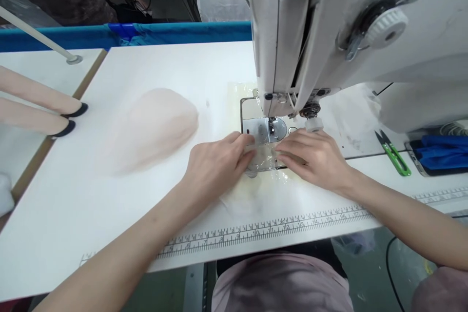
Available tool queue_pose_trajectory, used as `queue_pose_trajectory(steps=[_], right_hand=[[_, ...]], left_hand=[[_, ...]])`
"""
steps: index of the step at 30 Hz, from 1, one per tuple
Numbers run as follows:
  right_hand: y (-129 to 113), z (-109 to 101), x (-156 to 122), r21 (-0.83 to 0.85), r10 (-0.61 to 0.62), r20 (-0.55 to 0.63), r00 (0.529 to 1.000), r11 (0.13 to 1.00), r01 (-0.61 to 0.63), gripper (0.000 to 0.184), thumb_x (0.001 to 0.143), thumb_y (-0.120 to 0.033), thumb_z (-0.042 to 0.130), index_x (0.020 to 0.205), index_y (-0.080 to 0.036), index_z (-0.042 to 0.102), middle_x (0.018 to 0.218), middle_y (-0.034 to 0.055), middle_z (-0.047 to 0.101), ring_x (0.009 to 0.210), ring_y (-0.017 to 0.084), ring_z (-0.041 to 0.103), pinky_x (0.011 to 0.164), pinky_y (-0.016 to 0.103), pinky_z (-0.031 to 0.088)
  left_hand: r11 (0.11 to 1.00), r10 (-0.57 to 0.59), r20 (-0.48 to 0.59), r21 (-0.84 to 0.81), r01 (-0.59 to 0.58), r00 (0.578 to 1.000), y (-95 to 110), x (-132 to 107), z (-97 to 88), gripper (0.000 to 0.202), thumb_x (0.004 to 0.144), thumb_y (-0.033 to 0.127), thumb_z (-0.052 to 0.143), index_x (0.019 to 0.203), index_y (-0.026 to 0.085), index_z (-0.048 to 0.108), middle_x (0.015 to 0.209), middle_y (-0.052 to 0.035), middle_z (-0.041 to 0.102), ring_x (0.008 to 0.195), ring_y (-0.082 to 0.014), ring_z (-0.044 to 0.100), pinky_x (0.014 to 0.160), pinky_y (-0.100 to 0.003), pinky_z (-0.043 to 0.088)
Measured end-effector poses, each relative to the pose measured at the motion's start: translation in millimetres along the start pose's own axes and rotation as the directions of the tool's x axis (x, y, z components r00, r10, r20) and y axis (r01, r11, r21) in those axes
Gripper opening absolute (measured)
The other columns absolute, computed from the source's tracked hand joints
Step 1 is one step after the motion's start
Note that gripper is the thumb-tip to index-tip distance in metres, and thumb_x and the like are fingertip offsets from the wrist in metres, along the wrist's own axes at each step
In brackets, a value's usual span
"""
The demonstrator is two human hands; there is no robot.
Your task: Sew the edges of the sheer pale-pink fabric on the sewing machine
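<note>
Both my hands rest on the white table in front of the sewing machine. My left hand and my right hand lie close together, fingers pressed onto a small, thin, sheer piece of fabric just below the needle and presser foot. The fingertips pinch and hold the piece flat on the metal needle plate. A pile of pale pink sheer fabric lies to the left of my left hand, untouched.
Green thread snips lie right of the machine, beside a tray with blue cloth. A ruler strip runs along the table's front edge. Two pale leg-shaped forms with black tips lie at the far left.
</note>
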State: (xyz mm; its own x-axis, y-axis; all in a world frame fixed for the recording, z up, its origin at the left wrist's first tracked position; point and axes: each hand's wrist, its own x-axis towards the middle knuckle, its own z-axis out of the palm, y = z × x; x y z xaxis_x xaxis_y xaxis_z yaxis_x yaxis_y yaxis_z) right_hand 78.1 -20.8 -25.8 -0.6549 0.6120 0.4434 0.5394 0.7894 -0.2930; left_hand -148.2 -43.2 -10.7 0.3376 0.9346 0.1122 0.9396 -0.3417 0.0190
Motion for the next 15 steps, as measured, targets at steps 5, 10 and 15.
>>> queue_pose_trajectory(steps=[5,10,15], right_hand=[[-7.7,1.6,2.1,0.067,0.078,0.052,0.996,0.994,-0.081,0.039,0.083,-0.049,0.064,0.103,-0.016,0.064,0.095,0.0069,0.07,0.089,0.023,0.062,0.076,0.035,0.044],[-8.0,3.1,2.6,0.081,0.145,0.095,0.985,0.985,-0.153,0.02,0.086,-0.014,0.05,0.104,-0.017,0.058,0.091,0.0039,0.068,0.085,0.018,0.061,0.077,0.034,0.043],[-3.5,-0.1,2.5,0.259,0.269,0.13,0.954,0.92,-0.294,0.023,0.084,-0.011,0.051,0.106,-0.017,0.058,0.087,0.0013,0.068,0.076,0.013,0.062,0.075,0.03,0.047]], left_hand=[[0.986,-0.117,-0.106,-0.128,0.103,0.987,7.1,-4.7,-0.8,0.024,0.093,0.037,0.047,0.087,0.022,0.065,0.061,0.0037,0.065,0.049,-0.0114,0.053,0.046,-0.025,0.025],[0.936,-0.167,-0.079,-0.326,0.133,0.983,6.3,-1.3,-5.6,0.02,0.09,0.036,0.051,0.082,0.022,0.063,0.054,0.0055,0.057,0.047,-0.0096,0.047,0.048,-0.023,0.029],[0.886,-0.198,-0.054,-0.437,0.155,0.979,4.3,-0.4,-8.2,0.021,0.088,0.038,0.052,0.078,0.023,0.062,0.053,0.0051,0.053,0.047,-0.0095,0.043,0.048,-0.024,0.028]])
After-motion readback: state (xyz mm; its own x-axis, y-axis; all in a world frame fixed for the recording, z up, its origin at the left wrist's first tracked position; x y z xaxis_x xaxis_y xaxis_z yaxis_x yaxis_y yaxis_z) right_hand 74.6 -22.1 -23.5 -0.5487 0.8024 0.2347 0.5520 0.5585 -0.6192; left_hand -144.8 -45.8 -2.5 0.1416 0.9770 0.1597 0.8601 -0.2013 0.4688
